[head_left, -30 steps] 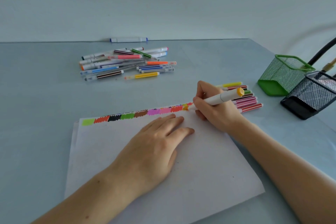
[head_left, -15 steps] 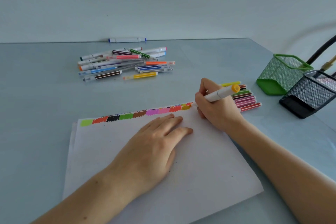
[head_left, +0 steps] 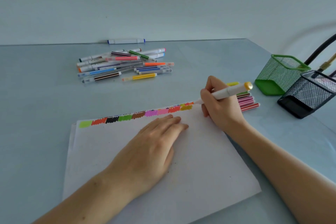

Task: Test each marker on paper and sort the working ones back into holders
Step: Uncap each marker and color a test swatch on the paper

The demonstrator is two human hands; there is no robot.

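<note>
Right hand (head_left: 221, 109) grips white yellow-capped marker (head_left: 228, 92) at paper (head_left: 181, 169) swatches; left hand (head_left: 154, 143) flat; loose marker pile (head_left: 123, 63) untested, mesh holders (head_left: 283, 74) look empty.

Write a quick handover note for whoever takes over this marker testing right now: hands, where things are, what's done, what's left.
Left hand lies flat, holding the paper down.
Right hand grips a white marker with a yellow end cap, tip at the paper's top edge beside the swatch row.
Done: about ten swatches; tested markers lie right of the paper.
Left: the pile of markers farther back, one white marker by the wall, then sorting; no markers are visible in the green holder or the black holder.
</note>
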